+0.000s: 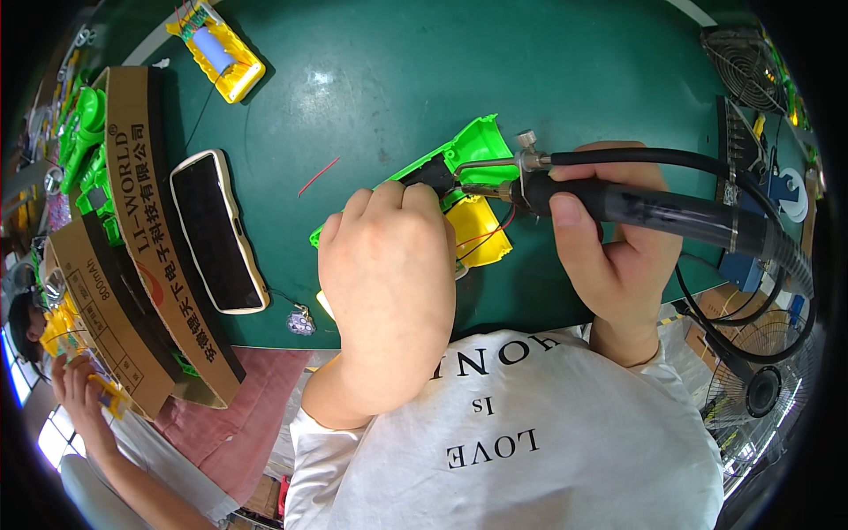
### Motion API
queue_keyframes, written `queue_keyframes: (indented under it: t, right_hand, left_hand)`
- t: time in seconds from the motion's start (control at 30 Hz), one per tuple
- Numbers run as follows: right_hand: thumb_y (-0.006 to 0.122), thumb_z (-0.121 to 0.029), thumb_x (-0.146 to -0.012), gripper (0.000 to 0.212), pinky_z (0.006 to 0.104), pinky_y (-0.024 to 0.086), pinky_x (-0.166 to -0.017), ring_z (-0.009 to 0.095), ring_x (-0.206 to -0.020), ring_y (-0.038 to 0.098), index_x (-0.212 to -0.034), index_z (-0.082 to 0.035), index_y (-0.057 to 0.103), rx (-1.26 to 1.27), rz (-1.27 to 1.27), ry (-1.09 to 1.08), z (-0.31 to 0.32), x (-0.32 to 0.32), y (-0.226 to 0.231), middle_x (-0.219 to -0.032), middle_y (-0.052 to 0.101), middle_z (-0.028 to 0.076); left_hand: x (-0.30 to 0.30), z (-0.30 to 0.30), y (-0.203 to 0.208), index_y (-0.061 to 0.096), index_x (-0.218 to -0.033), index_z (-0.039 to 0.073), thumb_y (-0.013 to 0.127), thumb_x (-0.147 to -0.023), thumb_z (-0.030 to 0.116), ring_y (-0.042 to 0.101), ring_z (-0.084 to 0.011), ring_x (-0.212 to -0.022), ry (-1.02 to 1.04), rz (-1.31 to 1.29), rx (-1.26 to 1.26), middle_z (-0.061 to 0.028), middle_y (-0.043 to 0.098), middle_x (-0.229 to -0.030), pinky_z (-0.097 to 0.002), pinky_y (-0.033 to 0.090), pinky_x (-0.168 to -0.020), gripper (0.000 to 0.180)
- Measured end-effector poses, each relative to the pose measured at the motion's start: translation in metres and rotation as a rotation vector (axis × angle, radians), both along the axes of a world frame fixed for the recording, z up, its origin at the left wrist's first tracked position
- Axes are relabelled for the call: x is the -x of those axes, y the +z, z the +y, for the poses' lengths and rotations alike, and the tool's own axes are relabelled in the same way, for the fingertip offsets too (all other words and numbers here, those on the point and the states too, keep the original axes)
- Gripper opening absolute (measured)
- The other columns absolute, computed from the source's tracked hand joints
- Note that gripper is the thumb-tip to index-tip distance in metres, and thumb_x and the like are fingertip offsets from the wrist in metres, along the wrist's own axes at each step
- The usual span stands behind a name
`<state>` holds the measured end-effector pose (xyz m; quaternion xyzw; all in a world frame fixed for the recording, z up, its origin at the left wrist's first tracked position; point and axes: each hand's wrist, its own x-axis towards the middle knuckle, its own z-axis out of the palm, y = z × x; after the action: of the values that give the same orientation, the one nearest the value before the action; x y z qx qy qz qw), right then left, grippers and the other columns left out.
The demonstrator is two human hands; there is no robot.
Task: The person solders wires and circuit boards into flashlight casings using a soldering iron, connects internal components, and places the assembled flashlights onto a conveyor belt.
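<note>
Right grip (632, 265) wraps round soldering iron (654, 208), left grip (384, 265) over green casing (481, 146), hold unclear, while cardboard box (132, 115) holds green parts (87, 110).

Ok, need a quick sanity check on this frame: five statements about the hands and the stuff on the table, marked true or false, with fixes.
1. The right hand grips the soldering tool. True.
2. The left hand is at the phone. False: it is over the green casing, covering part of it from view.
3. The loose red wire lies between the phone and the green casing. True.
4. The blue cylinder lies directly on the table. False: it sits in the far yellow casing.
5. The phone is to the right of the soldering tool. False: it is to the left.
</note>
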<state>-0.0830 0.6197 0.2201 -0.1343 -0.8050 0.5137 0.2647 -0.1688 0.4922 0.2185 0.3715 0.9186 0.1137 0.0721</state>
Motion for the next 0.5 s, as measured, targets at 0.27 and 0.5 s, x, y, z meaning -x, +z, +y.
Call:
queue_keyframes:
  t: [0.27,0.5]
  right_hand:
    - [0.064,-0.002,-0.073,0.017,0.0142,0.027,-0.042,0.000,-0.048,0.038,-0.088,0.002,0.056,-0.033,0.085,-0.101,0.012,-0.007,0.005,-0.071,0.052,0.000]
    - [0.047,-0.008,-0.079,0.018,0.0168,0.032,-0.048,0.005,-0.057,0.042,-0.088,0.007,0.052,-0.250,0.139,-0.271,0.028,-0.013,0.001,-0.081,0.055,0.010]
  left_hand:
    - [0.000,0.004,0.001,0.051,-0.058,0.005,0.058,-0.061,0.006,0.052,-0.0213,-0.063,-0.009,-0.004,-0.004,-0.0065,0.051,-0.062,-0.0326,0.039,-0.057,0.008]
    - [-0.004,0.009,0.003,0.050,-0.059,0.005,0.058,-0.060,0.006,0.052,-0.0214,-0.063,-0.016,0.010,0.016,-0.0064,0.051,-0.062,-0.0327,0.039,-0.056,0.008]
